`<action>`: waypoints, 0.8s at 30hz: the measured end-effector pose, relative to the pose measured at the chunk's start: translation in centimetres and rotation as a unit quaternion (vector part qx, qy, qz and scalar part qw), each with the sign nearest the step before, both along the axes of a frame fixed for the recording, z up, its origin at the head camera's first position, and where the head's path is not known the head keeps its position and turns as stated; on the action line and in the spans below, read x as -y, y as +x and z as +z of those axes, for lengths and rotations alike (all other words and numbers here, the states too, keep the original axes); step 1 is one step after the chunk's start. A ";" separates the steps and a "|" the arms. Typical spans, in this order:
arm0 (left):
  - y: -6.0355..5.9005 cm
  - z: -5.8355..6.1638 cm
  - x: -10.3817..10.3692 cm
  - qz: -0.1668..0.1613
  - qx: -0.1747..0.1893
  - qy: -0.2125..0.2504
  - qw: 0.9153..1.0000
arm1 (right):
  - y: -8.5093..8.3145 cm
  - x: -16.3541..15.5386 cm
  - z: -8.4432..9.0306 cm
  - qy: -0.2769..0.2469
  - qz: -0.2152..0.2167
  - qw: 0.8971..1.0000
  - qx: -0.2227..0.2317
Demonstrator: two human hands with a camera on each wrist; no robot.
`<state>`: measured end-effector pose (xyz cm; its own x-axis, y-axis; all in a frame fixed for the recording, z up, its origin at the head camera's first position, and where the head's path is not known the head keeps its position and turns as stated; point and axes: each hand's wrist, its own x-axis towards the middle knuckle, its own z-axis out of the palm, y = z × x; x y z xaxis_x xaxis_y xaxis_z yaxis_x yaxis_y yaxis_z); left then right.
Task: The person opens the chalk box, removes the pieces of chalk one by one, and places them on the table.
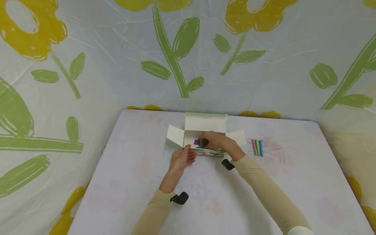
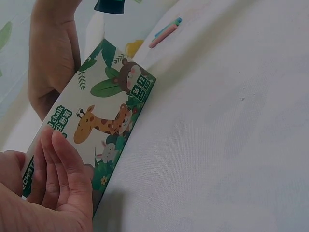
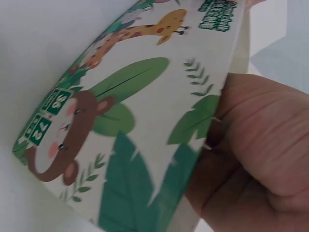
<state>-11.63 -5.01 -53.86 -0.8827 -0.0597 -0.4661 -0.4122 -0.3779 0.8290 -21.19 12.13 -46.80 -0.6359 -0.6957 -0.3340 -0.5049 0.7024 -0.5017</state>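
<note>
Your right hand (image 1: 216, 140) dips into the box (image 1: 209, 152), its grip hidden, can't make out; chalks (image 1: 197, 141) lie just left, long axis along the box. Left hand (image 1: 180, 158), fingers fairly straight, touches the front.

- The left sleeve (image 1: 152, 212) is plain beige, long and close-fitting, its hem ending just short of the wrist.
- The right sleeve (image 1: 267, 192) is the same beige — smooth, unpatterned cloth, narrower at the cuff than toward the elbow.
- A patch of white fabric (image 1: 300, 231) covers the arm above that sleeve, at the bottom of the head view.
- A small black device (image 1: 181, 198), angular and bent in outline, sits at the left cuff.
- A second black device (image 1: 228, 164) — compact, with rounded corners — sits at the right cuff.
- The left hand (image 1: 181, 157) and right hand (image 1: 217, 140) are bare.
</note>
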 end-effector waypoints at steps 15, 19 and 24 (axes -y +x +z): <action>-0.2 0.1 -0.1 0.007 -0.005 0.006 1.000 | 0.3 -3.3 0.4 -0.169 -0.003 0.985 -0.026; -0.2 0.2 -0.1 0.007 -0.004 0.006 1.000 | 0.1 -4.5 0.5 -0.200 -0.030 0.979 -0.021; -0.2 0.1 0.0 0.002 -0.004 0.005 1.000 | 0.1 -6.1 0.9 -0.217 -0.056 0.973 -0.050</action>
<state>-11.83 -4.99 -53.71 -0.8864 -0.0584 -0.4592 -0.4037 -0.3881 0.8285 -21.12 18.20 -45.86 -0.7304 -0.6817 0.0424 -0.4983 0.4894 -0.7157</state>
